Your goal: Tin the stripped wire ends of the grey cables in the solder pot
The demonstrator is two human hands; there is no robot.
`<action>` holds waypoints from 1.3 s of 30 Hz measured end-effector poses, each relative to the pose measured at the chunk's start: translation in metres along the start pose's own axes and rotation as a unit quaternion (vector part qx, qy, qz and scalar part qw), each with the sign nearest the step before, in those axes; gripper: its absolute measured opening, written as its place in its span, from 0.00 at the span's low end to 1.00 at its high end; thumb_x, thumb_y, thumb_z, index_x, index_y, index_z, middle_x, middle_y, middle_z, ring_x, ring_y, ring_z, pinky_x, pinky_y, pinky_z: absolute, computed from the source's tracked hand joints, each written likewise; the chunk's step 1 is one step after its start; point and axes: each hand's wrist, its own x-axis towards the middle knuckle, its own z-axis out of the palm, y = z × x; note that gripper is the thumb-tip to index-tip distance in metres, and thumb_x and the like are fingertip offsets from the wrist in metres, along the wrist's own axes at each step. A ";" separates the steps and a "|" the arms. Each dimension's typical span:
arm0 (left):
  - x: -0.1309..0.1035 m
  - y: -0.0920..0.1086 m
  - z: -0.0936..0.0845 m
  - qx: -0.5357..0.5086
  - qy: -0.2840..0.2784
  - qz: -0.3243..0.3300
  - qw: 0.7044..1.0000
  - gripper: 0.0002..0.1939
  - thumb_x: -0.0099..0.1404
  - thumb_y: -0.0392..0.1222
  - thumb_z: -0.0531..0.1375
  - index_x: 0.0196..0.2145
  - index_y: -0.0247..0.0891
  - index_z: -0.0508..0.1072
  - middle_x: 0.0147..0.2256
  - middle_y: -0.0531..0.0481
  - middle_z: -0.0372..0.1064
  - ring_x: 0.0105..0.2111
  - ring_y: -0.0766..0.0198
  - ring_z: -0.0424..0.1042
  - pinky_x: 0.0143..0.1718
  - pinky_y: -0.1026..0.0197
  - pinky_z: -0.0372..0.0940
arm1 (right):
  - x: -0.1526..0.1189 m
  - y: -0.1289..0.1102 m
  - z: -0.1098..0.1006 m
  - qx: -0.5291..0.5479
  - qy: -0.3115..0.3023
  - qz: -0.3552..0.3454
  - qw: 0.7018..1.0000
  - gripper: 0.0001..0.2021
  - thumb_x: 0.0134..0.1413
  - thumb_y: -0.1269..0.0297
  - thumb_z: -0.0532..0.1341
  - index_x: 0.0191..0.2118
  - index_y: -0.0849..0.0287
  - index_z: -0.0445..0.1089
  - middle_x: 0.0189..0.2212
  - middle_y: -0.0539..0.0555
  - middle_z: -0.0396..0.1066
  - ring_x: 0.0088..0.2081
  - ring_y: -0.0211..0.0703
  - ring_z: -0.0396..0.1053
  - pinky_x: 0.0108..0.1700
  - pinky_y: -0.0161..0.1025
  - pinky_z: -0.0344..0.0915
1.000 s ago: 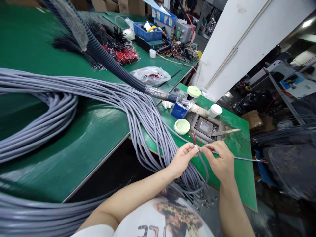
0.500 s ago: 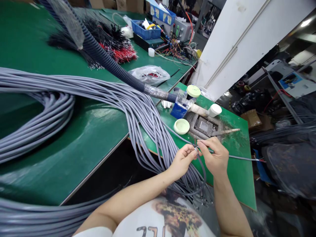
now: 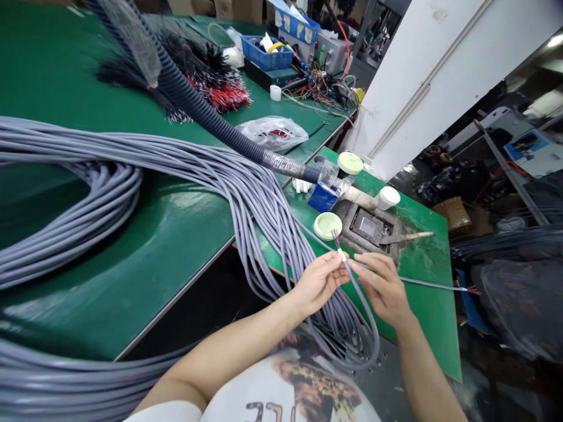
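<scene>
Left hand (image 3: pixel 322 281) pinches a grey cable (image 3: pixel 368 308) by its white band (image 3: pixel 342 254), over the green counter (image 3: pixel 433 331); its coloured wires (image 3: pixel 336 238) are already exposed. Whether the right hand (image 3: pixel 385 288), close beside, grips anything is unclear; what remains doesn't show.

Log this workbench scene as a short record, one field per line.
Left grip: pinching a grey cable by its white band
Right grip: beside that cable, close to the band; contact unclear
Cable end: red and darker wires spread beyond the band
Nearby: pale round dish, blue box
Left side: cable bundle across a green table
</scene>
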 end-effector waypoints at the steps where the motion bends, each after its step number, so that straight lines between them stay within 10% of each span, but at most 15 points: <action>1: 0.001 0.001 0.000 -0.015 -0.003 -0.002 1.000 0.11 0.59 0.44 0.65 0.35 0.33 0.72 0.32 0.48 0.71 0.30 0.69 0.70 0.36 0.66 0.65 | -0.001 0.000 0.003 -0.002 -0.012 -0.014 1.000 0.24 0.55 0.74 0.58 0.56 0.44 0.65 0.54 0.53 0.67 0.55 0.49 0.62 0.53 0.54 0.65; 7: -0.008 0.013 0.005 0.122 -0.018 0.045 0.991 0.14 0.60 0.46 0.63 0.41 0.34 0.73 0.34 0.44 0.74 0.31 0.65 0.71 0.37 0.63 0.64 | 0.009 -0.002 0.008 0.045 0.076 -0.026 0.996 0.19 0.55 0.71 0.60 0.52 0.48 0.68 0.51 0.54 0.71 0.57 0.52 0.62 0.54 0.56 0.64; 12: -0.025 0.026 -0.003 0.429 -0.015 0.239 0.871 0.10 0.59 0.43 0.64 0.38 0.38 0.78 0.35 0.42 0.75 0.38 0.57 0.70 0.46 0.55 0.59 | 0.039 0.012 0.001 0.043 0.188 0.110 0.975 0.10 0.60 0.66 0.54 0.43 0.53 0.71 0.40 0.55 0.74 0.46 0.48 0.69 0.51 0.52 0.65; 15: -0.024 0.026 -0.018 0.503 -0.016 0.294 0.813 0.08 0.58 0.41 0.64 0.37 0.43 0.79 0.34 0.44 0.75 0.37 0.56 0.69 0.48 0.53 0.57 | 0.059 0.025 0.001 0.040 0.175 0.161 0.970 0.09 0.61 0.62 0.54 0.41 0.55 0.71 0.38 0.55 0.73 0.43 0.46 0.69 0.49 0.48 0.65; 22: -0.013 0.016 -0.047 0.541 -0.022 0.298 0.786 0.09 0.56 0.39 0.65 0.36 0.46 0.79 0.35 0.45 0.76 0.41 0.54 0.70 0.54 0.51 0.50 | 0.098 0.047 0.020 0.029 0.086 0.142 0.986 0.10 0.62 0.62 0.53 0.40 0.57 0.70 0.36 0.54 0.73 0.43 0.45 0.67 0.49 0.44 0.63; 39: -0.011 0.017 -0.052 0.639 -0.041 0.403 0.654 0.10 0.60 0.36 0.60 0.40 0.43 0.76 0.35 0.48 0.76 0.40 0.59 0.72 0.54 0.52 0.52 | 0.127 0.059 0.046 -0.032 -0.001 0.123 0.992 0.11 0.62 0.61 0.52 0.36 0.57 0.71 0.36 0.53 0.74 0.40 0.45 0.67 0.47 0.42 0.60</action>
